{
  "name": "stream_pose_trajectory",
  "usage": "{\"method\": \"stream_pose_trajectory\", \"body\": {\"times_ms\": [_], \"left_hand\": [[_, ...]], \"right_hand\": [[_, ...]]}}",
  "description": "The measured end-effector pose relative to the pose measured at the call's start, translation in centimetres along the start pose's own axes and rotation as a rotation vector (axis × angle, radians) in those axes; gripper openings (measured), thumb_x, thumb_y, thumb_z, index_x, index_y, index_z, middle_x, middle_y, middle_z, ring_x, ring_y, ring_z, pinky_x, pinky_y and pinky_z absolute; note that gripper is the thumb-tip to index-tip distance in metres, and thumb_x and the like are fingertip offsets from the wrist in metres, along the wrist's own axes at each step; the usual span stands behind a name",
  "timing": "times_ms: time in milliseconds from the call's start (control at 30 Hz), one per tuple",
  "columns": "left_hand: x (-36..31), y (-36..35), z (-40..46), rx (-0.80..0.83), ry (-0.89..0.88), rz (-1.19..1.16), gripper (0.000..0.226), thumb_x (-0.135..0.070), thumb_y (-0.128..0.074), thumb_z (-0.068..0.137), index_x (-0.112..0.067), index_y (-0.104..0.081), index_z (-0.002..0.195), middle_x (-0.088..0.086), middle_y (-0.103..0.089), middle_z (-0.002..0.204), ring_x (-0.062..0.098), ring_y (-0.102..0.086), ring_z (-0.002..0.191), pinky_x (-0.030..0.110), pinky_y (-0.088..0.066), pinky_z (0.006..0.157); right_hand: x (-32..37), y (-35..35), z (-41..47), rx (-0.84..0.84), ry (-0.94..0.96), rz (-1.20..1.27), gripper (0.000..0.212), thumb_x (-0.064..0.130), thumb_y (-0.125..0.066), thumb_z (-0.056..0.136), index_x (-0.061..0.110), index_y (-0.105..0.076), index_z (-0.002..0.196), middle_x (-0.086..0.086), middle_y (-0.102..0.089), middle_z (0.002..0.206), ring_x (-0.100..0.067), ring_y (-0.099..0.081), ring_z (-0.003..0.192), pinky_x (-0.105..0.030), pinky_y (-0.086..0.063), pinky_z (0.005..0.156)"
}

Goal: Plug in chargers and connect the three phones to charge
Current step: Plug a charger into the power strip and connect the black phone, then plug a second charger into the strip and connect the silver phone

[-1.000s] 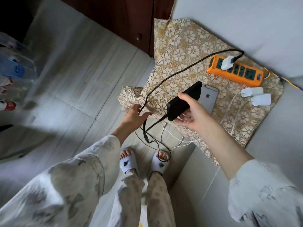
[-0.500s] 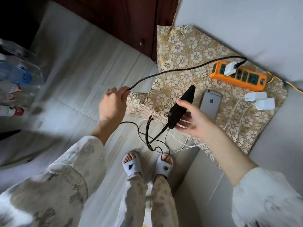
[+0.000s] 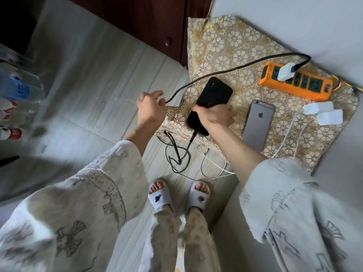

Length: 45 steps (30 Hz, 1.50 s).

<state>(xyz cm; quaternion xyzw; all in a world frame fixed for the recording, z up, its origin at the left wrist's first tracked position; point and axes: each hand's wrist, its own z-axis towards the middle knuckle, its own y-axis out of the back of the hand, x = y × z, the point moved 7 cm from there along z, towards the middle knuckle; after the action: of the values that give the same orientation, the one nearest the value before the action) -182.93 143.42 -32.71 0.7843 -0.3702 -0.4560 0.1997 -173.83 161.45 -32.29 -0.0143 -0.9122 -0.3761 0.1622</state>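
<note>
The right hand (image 3: pixel 215 114) has its fingers curled round the black phone (image 3: pixel 211 102), held over the near left corner of the patterned tabletop (image 3: pixel 225 46), with a black cable (image 3: pixel 225 70) plugged into its near end. The left hand (image 3: pixel 151 107), just left, pinches that cable, which runs to a white charger (image 3: pixel 285 71) in the orange power strip (image 3: pixel 300 83). A grey phone (image 3: pixel 257 125) lies face down to the right, near two white chargers (image 3: pixel 324 112).

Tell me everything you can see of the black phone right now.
The black phone is a slim, glossy dark slab, seen back side up, with a camera strip near its far corner. It lies tilted over the near edge of the gold patterned cloth; whether it rests on it is unclear. The right hand grips its lower half. A black cable is plugged into its near end and drops to the floor.
</note>
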Motion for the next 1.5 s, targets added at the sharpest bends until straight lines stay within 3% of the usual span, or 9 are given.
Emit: {"method": "stream_pose_trajectory", "body": {"times_ms": [200,300,367,533,700,867,1100,1233,1500], "left_hand": [[-1.5,-2.4,-4.1,0.152,-0.177,0.081,0.041,-0.010,-0.044,0.090,-0.014,-0.046,0.131,0.014,-0.048,0.134,0.029,-0.048,0.121,0.036,-0.037,0.104],[-2.9,-4.2,-6.2,0.215,-0.314,0.207,0.047,-0.013,-0.046,0.090,-0.014,-0.038,0.137,0.013,-0.038,0.141,0.030,-0.035,0.131,0.039,-0.029,0.109],[-4.1,-5.7,-7.3,0.233,-0.377,0.330,0.056,-0.020,-0.048,0.090,-0.018,-0.027,0.141,0.012,-0.029,0.147,0.032,-0.025,0.134,0.046,-0.027,0.111],[-6.1,-9.4,-8.3,0.199,-0.341,0.582,0.081,-0.045,-0.053,0.085,-0.027,-0.002,0.145,0.010,-0.006,0.155,0.034,-0.016,0.137,0.050,-0.024,0.109],[-5.7,-9.4,-7.8,0.099,-0.305,0.623,0.080,-0.047,-0.056,0.083,-0.026,-0.011,0.144,0.015,-0.010,0.152,0.037,-0.025,0.129,0.048,-0.029,0.105],[-5.1,-8.7,-7.9,0.037,-0.249,0.605,0.076,-0.040,-0.058,0.084,-0.023,-0.016,0.144,0.019,-0.021,0.146,0.041,-0.031,0.120,0.049,-0.034,0.101],[-6.3,-9.1,-8.6,0.086,-0.299,0.697,0.082,-0.038,-0.057,0.085,-0.025,-0.003,0.146,0.013,0.003,0.156,0.040,-0.010,0.139,0.051,-0.017,0.112],[-9.2,-12.9,-10.0,0.204,-0.523,0.806,0.080,-0.029,-0.053,0.090,-0.028,0.004,0.145,0.004,0.019,0.155,0.031,0.015,0.143,0.046,-0.006,0.116],[-10.0,-16.1,-8.7,0.394,-0.429,0.956,0.100,-0.039,-0.060,0.084,-0.019,0.018,0.143,0.010,0.027,0.152,0.030,0.022,0.141,0.044,0.008,0.115]], "right_hand": [[-1.0,1.2,0.5,0.020,0.044,0.093,0.074,0.031,-0.073,0.074,-0.001,-0.036,0.129,-0.019,-0.040,0.136,-0.035,-0.044,0.123,-0.042,-0.044,0.097],[-1.4,2.7,1.0,0.135,0.100,0.184,0.042,0.028,-0.065,0.080,0.003,-0.055,0.111,-0.012,-0.061,0.104,-0.027,-0.060,0.091,-0.031,-0.051,0.069],[-2.3,4.2,1.3,0.189,0.106,0.225,0.033,0.025,-0.059,0.085,0.006,-0.055,0.111,-0.007,-0.060,0.090,-0.020,-0.059,0.075,-0.032,-0.051,0.070],[-4.6,5.3,2.2,0.369,-0.020,0.429,0.034,0.011,-0.044,0.093,0.012,-0.048,0.127,-0.010,-0.065,0.097,-0.014,-0.061,0.075,-0.035,-0.054,0.078],[-4.2,5.7,2.9,0.335,0.116,0.239,0.038,0.022,-0.047,0.093,0.013,-0.047,0.129,-0.006,-0.047,0.137,-0.021,-0.050,0.117,-0.044,-0.044,0.101],[-5.9,7.8,3.0,0.344,0.211,0.190,0.042,0.024,-0.046,0.094,0.013,-0.042,0.134,-0.007,-0.050,0.133,-0.013,-0.054,0.097,-0.042,-0.047,0.097],[-6.6,16.8,5.2,-0.068,0.447,0.019,0.029,0.009,-0.043,0.094,0.005,-0.054,0.121,-0.011,-0.057,0.124,-0.016,-0.056,0.105,-0.019,-0.043,0.087],[-7.3,21.9,7.4,-0.367,0.533,-0.316,0.037,0.002,-0.051,0.086,0.004,-0.051,0.123,-0.018,-0.047,0.128,-0.031,-0.042,0.121,-0.036,-0.040,0.095],[-7.1,21.4,11.9,-0.322,0.656,-0.833,0.053,0.028,-0.064,0.083,0.003,-0.046,0.127,-0.019,-0.042,0.132,-0.038,-0.036,0.123,-0.047,-0.035,0.100]]}}
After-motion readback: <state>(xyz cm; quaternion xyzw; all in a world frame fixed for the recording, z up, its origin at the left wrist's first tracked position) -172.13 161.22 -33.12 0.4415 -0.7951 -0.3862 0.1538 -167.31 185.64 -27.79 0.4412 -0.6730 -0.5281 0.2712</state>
